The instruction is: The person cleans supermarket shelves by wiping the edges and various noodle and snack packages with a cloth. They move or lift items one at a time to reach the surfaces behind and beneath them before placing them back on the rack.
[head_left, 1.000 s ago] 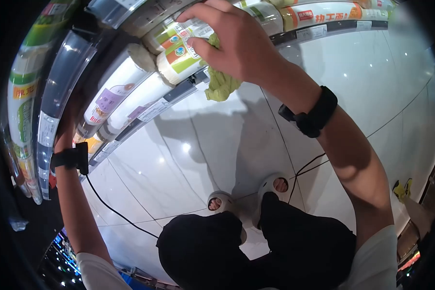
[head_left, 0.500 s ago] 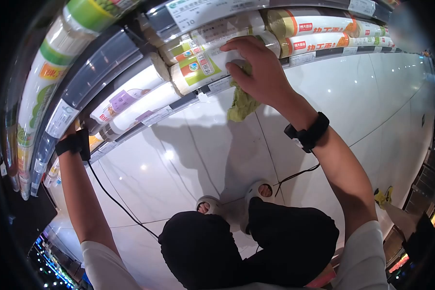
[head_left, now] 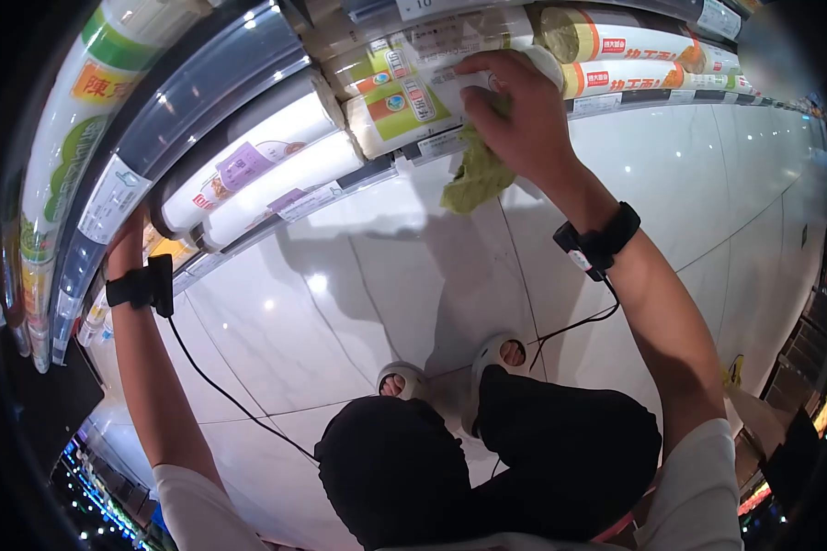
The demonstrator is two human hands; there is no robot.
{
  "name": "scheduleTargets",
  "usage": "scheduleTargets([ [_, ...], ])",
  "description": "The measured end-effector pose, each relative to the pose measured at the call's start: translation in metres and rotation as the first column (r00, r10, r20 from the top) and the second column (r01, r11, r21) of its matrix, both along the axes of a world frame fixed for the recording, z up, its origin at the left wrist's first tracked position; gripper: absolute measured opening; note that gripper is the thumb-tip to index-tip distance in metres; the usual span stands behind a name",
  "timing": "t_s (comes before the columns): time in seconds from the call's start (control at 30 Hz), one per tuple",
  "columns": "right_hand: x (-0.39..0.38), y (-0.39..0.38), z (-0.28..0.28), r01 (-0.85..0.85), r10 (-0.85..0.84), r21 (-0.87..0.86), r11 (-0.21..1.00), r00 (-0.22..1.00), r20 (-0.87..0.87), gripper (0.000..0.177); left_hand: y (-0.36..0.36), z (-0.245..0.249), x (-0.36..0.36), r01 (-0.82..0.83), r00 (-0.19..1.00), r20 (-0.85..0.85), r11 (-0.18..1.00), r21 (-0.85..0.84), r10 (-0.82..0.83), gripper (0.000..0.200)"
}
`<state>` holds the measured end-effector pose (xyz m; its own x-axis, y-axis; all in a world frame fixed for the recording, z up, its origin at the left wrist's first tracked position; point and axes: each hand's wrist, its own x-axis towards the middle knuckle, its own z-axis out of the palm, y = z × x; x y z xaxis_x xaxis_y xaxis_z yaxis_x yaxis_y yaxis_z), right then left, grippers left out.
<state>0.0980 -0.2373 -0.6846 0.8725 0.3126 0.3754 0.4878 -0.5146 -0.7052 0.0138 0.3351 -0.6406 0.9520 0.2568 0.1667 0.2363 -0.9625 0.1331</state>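
Note:
My right hand (head_left: 524, 115) rests over the end of a white and green noodle pack (head_left: 400, 108) on the lower shelf. Its thumb and index finger curve over the wrapper. A crumpled yellow-green cloth (head_left: 476, 176) is gripped in this hand and hangs below the palm, past the shelf edge. My left hand (head_left: 129, 237) reaches in under the shelf at the left, beside white and purple noodle packs (head_left: 248, 174). The shelf's label strip hides its fingers, so I cannot see whether it holds anything.
More noodle packs with orange print (head_left: 629, 73) lie to the right on the same shelf. A dark upper shelf edge (head_left: 193, 96) with price labels juts out at the left. Below is a glossy tiled floor (head_left: 368, 303). Cables run from both wristbands. Another person's foot shows at far right.
The view has shifted slightly, so the shelf and the packs appear a little further right. My right hand stays over the pack with the cloth, and my left hand stays under the shelf.

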Motion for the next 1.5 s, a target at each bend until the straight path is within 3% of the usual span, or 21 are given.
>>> scheduleTargets([
  [0.1,-0.001,0.011,0.013,0.038,-0.040,-0.063,0.997,0.998,-0.037,0.024,-0.008,0.004,-0.002,-0.001,1.000,-0.018,1.000,0.027,0.001,0.047],
  [0.17,-0.002,0.032,0.031,0.025,-0.025,0.004,1.000,0.962,0.272,0.025,-0.011,0.006,-0.003,-0.003,1.000,-0.023,0.999,0.038,0.004,0.047],
  [0.2,0.002,0.046,0.048,0.027,-0.026,0.002,1.000,0.963,0.267,0.025,-0.014,0.006,-0.002,-0.003,1.000,-0.027,0.999,0.041,0.004,0.047],
  [0.23,0.009,0.063,0.070,0.022,0.042,-0.352,0.936,0.984,0.173,0.027,-0.014,0.007,-0.002,0.002,1.000,-0.030,0.999,0.043,0.000,0.047],
  [0.27,0.012,0.071,0.082,-0.016,0.074,-0.659,0.752,0.995,0.060,0.029,-0.016,0.009,-0.001,0.004,0.999,-0.033,0.999,0.055,-0.002,0.047],
  [0.4,0.041,0.088,0.053,0.047,0.095,-0.554,0.831,0.970,0.225,0.030,-0.021,0.013,-0.001,0.006,0.999,-0.048,0.998,0.068,-0.003,0.048],
  [0.73,0.069,0.081,0.033,-0.004,0.102,-0.340,0.941,0.958,0.270,0.032,-0.031,0.017,0.000,0.033,0.995,-0.093,0.994,0.105,-0.024,0.048],
  [1.5,0.076,0.080,0.014,-0.071,0.139,-0.223,0.972,0.942,0.305,0.038,-0.058,0.031,0.007,0.086,0.986,-0.157,0.980,0.181,-0.058,0.048],
])
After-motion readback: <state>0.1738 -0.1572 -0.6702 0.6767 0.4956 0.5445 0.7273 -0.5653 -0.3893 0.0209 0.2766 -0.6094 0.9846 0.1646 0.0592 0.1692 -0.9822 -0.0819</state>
